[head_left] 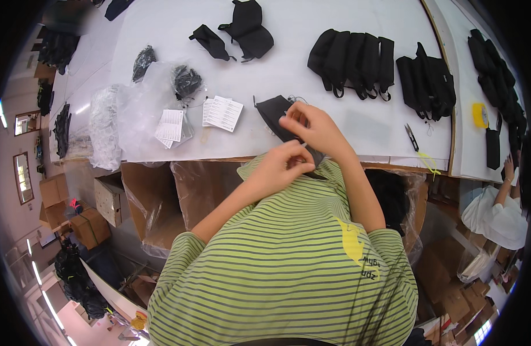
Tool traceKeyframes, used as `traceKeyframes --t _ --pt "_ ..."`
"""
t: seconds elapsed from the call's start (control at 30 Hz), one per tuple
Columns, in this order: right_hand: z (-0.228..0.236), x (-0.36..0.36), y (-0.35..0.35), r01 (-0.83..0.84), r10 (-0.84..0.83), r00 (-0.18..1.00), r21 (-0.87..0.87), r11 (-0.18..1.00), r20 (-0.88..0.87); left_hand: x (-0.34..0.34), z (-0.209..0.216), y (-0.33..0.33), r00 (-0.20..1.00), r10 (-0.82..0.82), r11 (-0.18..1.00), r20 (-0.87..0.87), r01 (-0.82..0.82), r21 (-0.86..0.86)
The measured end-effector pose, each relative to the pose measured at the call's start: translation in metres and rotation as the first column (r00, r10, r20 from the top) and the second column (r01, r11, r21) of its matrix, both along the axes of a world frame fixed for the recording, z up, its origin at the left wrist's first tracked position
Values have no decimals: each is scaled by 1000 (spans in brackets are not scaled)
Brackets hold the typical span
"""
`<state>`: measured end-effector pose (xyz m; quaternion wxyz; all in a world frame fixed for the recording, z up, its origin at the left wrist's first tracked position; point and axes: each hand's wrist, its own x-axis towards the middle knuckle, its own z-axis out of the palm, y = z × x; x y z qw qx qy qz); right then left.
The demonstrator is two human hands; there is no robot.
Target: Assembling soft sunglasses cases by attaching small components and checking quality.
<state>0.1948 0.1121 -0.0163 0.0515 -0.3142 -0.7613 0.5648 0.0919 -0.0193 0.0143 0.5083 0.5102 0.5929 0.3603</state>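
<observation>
A small black fabric pouch point(272, 113) lies at the table's front edge, right before my body, its near end partly hidden by my hands. My right hand point(316, 131) is over it, fingers curled in a pinch. Nearer to me, my left hand point(281, 167) is closed too, thumb and fingertips together beside the pouch's near end. Whatever either pinch holds is too small or too hidden to make out. A thin dark cord point(296, 98) shows at the pouch's far end. White printed cards point(224, 113) lie to the left of the pouch.
Clear plastic bags point(141, 95) lie on the left of the white table point(265, 78). Black pouches point(351, 62) stand in a row at the back right, with more black bags point(248, 29) further back. Snips point(411, 137) lie right. Cardboard boxes point(153, 199) sit below the edge.
</observation>
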Motion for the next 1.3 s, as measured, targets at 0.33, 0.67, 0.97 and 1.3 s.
traceKeyframes --t 0.33,0.67,0.97,1.3 --pt "-62 -3 3 -34 -32 986 378 925 166 -9 -23 -3 978 180 963 -105 -154 220" --pt "20 26 -8 190 -173 981 261 947 -86 -50 -44 7 634 299 877 -713 111 467" --pt "43 36 -21 220 -184 965 198 955 -188 -52 -31 8 746 311 764 -589 172 621" --pt "53 37 -29 180 -146 975 202 963 -170 -48 -15 0 789 247 798 -562 164 580"
